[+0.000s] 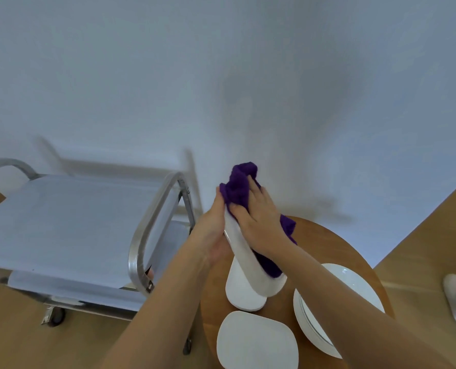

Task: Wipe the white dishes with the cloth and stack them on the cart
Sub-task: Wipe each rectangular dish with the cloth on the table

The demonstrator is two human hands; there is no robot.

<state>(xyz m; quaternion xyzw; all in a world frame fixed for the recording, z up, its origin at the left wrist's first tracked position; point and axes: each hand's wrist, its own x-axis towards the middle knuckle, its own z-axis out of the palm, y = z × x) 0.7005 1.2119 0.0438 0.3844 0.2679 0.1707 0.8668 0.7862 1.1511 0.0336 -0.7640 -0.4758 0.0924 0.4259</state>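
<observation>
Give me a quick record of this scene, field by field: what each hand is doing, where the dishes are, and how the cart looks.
left hand: left hand holds the tilted white dish from its back
right hand: right hand presses the purple cloth on the dish's face
dishes waiting: two squarish dishes and a stack of round plates on the round wooden table
cart: metal cart left of the table, no dishes visible on its top shelf
stage: wiping, nothing stacked yet
</observation>
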